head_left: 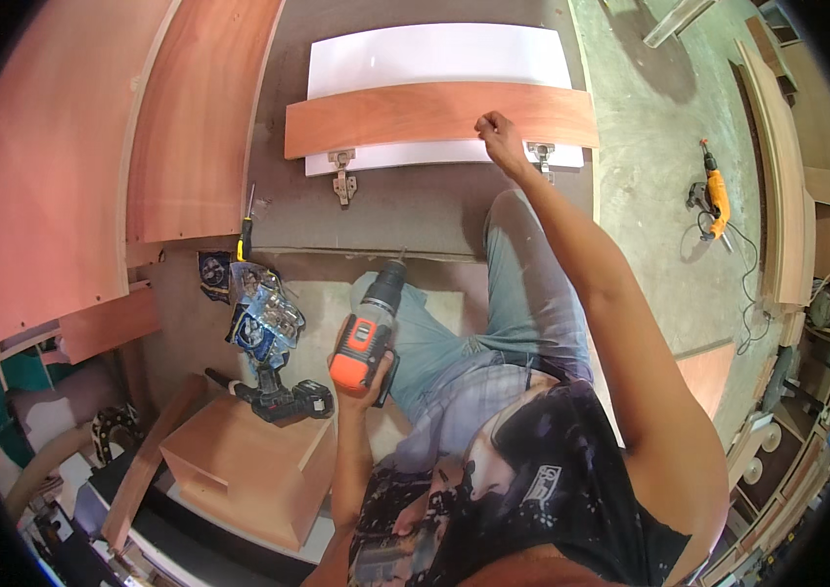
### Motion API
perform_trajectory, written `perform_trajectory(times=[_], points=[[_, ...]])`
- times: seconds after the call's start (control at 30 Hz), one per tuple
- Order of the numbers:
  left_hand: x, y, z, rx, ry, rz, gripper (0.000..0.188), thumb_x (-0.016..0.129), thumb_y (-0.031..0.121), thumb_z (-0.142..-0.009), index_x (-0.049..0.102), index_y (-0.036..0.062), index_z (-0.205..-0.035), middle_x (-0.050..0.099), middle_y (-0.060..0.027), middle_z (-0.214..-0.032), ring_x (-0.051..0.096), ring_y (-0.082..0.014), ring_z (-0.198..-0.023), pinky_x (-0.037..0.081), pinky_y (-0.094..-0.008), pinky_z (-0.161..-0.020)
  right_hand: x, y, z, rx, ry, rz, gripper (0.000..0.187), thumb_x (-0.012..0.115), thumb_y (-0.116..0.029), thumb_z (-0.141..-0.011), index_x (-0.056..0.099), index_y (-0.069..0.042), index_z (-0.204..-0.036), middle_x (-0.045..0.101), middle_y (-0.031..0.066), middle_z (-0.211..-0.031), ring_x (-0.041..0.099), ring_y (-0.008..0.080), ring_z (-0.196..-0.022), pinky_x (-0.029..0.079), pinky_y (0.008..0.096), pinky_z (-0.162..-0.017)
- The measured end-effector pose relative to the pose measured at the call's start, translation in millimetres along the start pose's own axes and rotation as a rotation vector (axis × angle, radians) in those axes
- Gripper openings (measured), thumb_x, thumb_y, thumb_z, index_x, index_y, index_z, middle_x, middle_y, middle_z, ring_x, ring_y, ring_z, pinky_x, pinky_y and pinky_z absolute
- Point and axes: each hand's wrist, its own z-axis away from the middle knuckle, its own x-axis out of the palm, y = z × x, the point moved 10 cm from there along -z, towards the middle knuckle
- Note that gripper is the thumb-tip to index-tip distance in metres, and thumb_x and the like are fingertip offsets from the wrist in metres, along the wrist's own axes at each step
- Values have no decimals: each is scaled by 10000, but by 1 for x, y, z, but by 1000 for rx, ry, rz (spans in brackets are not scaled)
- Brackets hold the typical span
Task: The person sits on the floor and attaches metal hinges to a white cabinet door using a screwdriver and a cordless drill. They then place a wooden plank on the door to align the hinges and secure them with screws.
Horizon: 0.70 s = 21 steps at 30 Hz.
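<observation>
My left hand (378, 380) is wrapped round the grip of an orange and grey cordless drill (368, 331), whose bit points away from me toward the dark work surface (385, 220). My right hand (500, 139) is closed over a reddish wooden plank (366, 117); whatever its fingers may hold is hidden. Beneath the plank lies a white panel (439, 57), showing along both long sides. Two metal cabinet hinges sit at the panel's near edge: the left hinge (342, 178) in full view, the right hinge (541, 153) close to my right wrist.
Left of my legs are a screwdriver (246, 237), plastic hardware packets (266, 311) and a second, black power drill (283, 399) by a wooden box (258, 460). Large wooden panels (63, 147) stand at far left. On the right floor lies a yellow corded drill (718, 201).
</observation>
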Motion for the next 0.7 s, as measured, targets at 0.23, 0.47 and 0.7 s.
perform_trajectory(times=[0.23, 0.47, 0.7], points=[[23, 39, -27, -54, -34, -72, 546, 787, 82, -741, 539, -51, -1209, 695, -95, -906, 663, -171, -802, 524, -304, -764, 53, -37, -94, -288, -176, 607, 241, 478, -232, -954, 574, -50, -1080, 615, 148, -1169, 530, 345, -1186, 390, 553, -992], [22, 42, -67, -122, -31, -175, 400, 786, 127, -762, 615, -7, -1099, 701, -81, -888, 671, -190, -792, 525, -324, -742, 94, 0, -111, -247, -299, 760, 308, 475, -212, -949, 526, -49, -1205, 534, 104, -1289, 461, 344, -1254, 267, 667, -1071], [24, 23, -93, -121, -9, -222, 348, 775, 149, -783, 653, -4, -1072, 714, -87, -913, 672, -226, -853, 500, -333, -825, 99, -6, -112, -244, -314, 908, 360, 512, -148, -887, 527, -60, -1236, 512, 101, -1307, 432, 317, -1278, 238, 674, -1089]])
